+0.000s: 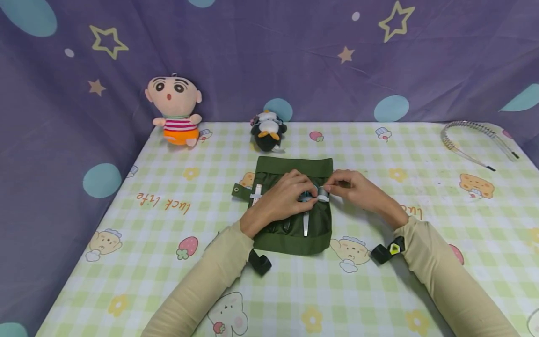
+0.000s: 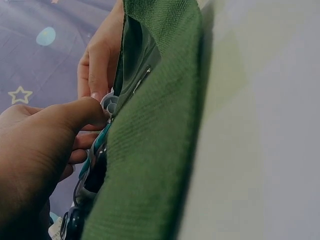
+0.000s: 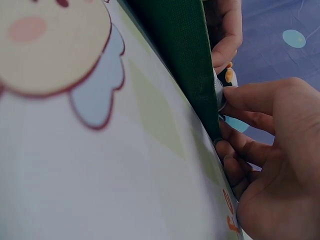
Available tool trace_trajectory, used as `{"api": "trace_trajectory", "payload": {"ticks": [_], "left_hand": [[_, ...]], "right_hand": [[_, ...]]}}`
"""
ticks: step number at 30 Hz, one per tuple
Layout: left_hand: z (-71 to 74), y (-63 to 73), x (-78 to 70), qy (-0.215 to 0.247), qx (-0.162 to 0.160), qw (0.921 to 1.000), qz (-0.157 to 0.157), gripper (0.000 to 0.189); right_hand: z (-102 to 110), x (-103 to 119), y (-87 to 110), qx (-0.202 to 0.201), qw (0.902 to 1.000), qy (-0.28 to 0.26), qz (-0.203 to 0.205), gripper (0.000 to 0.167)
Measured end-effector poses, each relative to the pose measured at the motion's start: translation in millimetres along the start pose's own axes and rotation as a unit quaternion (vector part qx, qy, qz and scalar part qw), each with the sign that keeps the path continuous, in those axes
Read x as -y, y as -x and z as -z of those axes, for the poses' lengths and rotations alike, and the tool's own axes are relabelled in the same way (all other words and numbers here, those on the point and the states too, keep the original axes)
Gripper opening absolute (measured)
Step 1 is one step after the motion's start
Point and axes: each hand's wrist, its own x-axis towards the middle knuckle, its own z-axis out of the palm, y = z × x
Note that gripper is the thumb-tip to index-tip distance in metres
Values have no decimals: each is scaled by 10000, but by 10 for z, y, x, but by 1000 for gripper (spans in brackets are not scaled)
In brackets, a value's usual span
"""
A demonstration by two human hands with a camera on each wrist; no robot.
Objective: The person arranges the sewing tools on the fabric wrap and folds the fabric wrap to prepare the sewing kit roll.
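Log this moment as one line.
right hand: pinches small round grey item, material unclear | left hand: beside it, grip unclear | green rectangular fabric organiser: unfolded, on green-and-white checked tablecloth

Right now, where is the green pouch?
The green pouch lies open near the head view's centre, partly under the left hand, with the right hand at its right edge and the penguin toy just behind.
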Motion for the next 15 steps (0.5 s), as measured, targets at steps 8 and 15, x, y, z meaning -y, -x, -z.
{"api": "trace_trajectory", "payload": {"ticks": [8, 15], "left_hand": [[4, 3, 0, 38, 59, 10000, 3, 11], [11, 1, -2, 61, 75, 10000, 4, 11]], "right_hand": [[1, -9, -5, 156, 9997, 123, 136, 15], [0, -3, -18, 273, 9993, 195, 157, 15]]}}
